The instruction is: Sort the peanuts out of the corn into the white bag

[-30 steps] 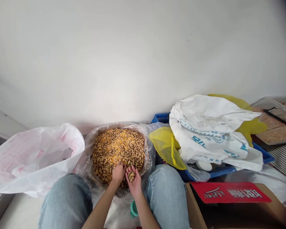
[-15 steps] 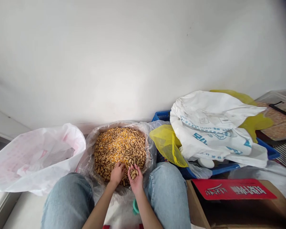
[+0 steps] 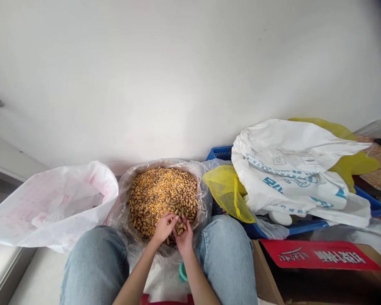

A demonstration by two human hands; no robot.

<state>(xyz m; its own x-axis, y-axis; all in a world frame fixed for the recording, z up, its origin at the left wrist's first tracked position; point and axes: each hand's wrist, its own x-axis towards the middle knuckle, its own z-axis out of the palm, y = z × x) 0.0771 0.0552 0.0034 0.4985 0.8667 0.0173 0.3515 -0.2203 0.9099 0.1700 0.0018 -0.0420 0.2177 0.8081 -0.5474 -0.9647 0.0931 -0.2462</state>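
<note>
A plastic-lined container between my knees holds unshelled peanuts mixed with yellow corn kernels. My right hand is cupped, palm up, over the near edge of the pile, its fingers curled round several peanuts. Beside it, my left hand has its thumb and fingers pinched together at the right hand's fingertips. What the left fingers hold, if anything, is too small to make out.
A white woven sack lies open at the left. On the right, a blue crate bears a white printed sack and a yellow mesh bag. A cardboard box with a red flap stands at the lower right, the wall behind.
My left hand has risen from the pile and moved right, to the fingertips of my right hand. My right hand still cups peanuts. The whole view has shifted slightly.
</note>
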